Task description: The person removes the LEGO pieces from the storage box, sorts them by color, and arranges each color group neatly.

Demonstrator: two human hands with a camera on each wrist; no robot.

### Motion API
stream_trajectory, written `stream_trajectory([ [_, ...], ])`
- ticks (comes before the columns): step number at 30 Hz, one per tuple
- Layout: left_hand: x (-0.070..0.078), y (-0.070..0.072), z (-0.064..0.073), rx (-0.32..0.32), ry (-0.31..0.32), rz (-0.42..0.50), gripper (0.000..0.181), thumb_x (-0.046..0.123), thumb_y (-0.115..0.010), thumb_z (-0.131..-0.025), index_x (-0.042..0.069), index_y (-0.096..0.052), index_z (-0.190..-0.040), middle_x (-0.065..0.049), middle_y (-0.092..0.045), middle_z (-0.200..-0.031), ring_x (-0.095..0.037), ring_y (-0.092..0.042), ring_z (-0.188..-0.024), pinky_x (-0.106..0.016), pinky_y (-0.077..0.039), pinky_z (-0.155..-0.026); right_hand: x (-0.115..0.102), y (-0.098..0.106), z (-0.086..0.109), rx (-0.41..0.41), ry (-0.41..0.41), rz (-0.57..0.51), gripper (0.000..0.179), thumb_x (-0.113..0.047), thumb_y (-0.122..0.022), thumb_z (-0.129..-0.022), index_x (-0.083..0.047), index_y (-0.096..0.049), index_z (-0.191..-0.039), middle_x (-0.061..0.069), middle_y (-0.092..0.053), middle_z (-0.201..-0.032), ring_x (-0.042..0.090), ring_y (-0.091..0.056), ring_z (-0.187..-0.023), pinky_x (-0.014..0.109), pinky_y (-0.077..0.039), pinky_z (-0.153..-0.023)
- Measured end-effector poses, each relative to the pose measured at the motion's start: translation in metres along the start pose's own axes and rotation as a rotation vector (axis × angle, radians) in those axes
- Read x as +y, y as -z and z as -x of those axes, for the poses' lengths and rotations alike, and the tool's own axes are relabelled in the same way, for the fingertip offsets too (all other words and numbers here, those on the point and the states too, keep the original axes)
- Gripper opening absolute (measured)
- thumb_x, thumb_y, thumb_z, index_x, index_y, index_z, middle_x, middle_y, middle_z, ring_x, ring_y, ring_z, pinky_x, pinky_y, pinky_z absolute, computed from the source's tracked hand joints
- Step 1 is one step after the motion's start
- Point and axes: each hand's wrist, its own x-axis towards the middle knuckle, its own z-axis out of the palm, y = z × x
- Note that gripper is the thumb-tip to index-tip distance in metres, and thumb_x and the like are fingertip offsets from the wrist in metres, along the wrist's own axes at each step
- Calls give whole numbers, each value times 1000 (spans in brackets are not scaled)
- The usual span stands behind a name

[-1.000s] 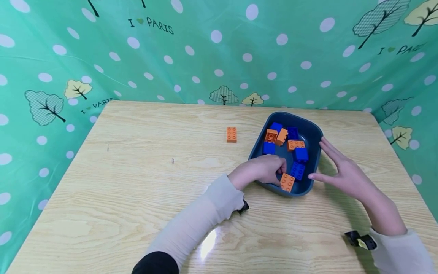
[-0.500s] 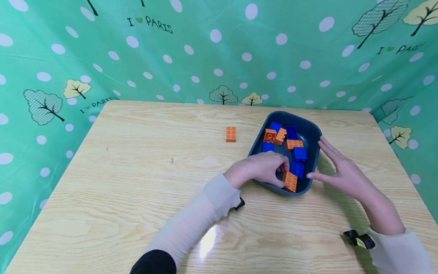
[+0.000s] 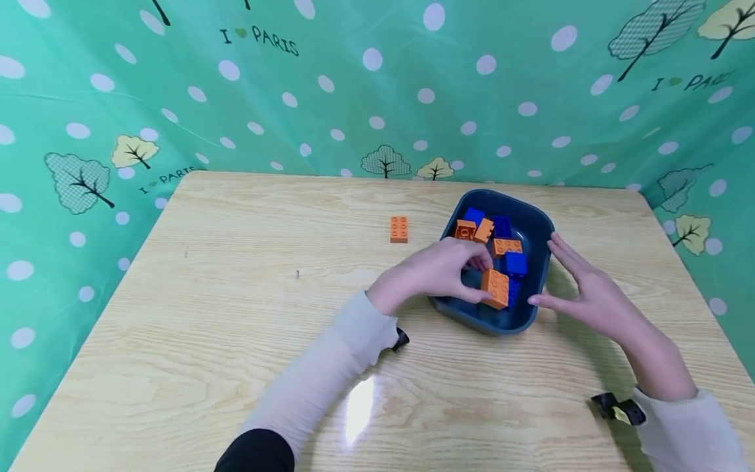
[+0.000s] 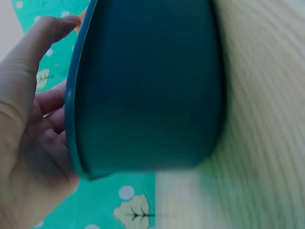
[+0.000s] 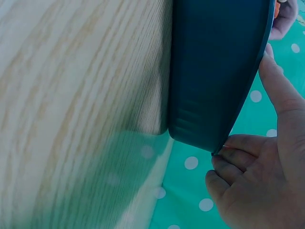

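Note:
My left hand [image 3: 444, 269] pinches an orange building brick [image 3: 495, 289] between thumb and fingers, over the near part of a dark blue bin [image 3: 472, 320]. In the left wrist view the bin's wall [image 4: 147, 86] hides most of that brick; only an orange edge shows by the thumb. Straight fingers of my right hand [image 3: 596, 301] touch the bin's right rim, thumb nearer me and fingers farther back. The right wrist view shows this right hand [image 5: 267, 176] at the rim too. Several blue and orange bricks lie inside, among them a studded orange brick [image 3: 507, 247] and a blue brick [image 3: 515, 264].
A single orange brick [image 3: 398, 229] lies studs up on the wooden table [image 3: 236, 295], left of the bin. Behind the table hangs a green dotted curtain [image 3: 330, 85]. Black wrist straps [image 3: 619, 410] show at both sleeves.
My left hand has taken hold of the orange brick and raised it from the bin's near corner, shifting slightly away from me. My right hand stays at the rim.

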Motion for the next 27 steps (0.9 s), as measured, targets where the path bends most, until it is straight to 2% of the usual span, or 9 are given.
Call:
stream_trajectory([
  [4, -7, 7, 7, 55, 10, 41, 44, 38, -77, -86, 13, -63, -120, 4, -67, -117, -13, -64, -112, -14, -49, -98, 0, 0, 0, -5, 0, -9, 107, -43, -78, -85, -14, -9, -161, 11, -3, -169, 54, -17, -147, 80, -27, -101],
  [11, -21, 24, 23, 194, 57, 115, 46, 34, -79, -85, 11, -63, -121, 0, -67, -121, -17, -63, -115, -27, -52, -102, 0, 1, 1, 5, 17, -13, 107, -41, -79, -84, -13, -9, -161, 11, -3, -169, 54, -18, -147, 79, -28, -101],
  [15, -34, 34, 32, 274, 79, 143, 47, 32, -80, -84, 10, -64, -123, -1, -68, -122, -17, -64, -115, -23, -51, -103, 0, 0, 1, 9, 24, -12, 107, -41, -79, -84, -14, -9, -161, 10, -3, -169, 55, -20, -146, 79, -30, -99],
  [17, -41, 38, 37, 311, 91, 158, 47, 31, -80, -84, 9, -64, -123, -2, -69, -122, -20, -64, -115, -25, -52, -102, 0, 0, 1, 10, 27, -13, 107, -40, -79, -84, -14, -9, -161, 10, -3, -169, 55, -20, -145, 79, -30, -99],
  [22, -55, 49, 49, 369, 153, 187, 50, 30, -81, -83, 8, -63, -124, -5, -68, -122, -25, -64, -117, -34, -51, -105, -1, 1, 1, 7, 16, -10, 108, -41, -79, -84, -14, -9, -161, 10, -4, -169, 55, -21, -145, 79, -31, -99],
  [27, -69, 55, 57, 422, 213, 200, 51, 28, -81, -83, 7, -62, -126, -8, -67, -125, -25, -63, -119, -33, -50, -107, 0, 0, 1, 8, 10, -8, 108, -41, -79, -84, -14, -9, -161, 11, -4, -169, 55, -21, -146, 79, -31, -100],
])
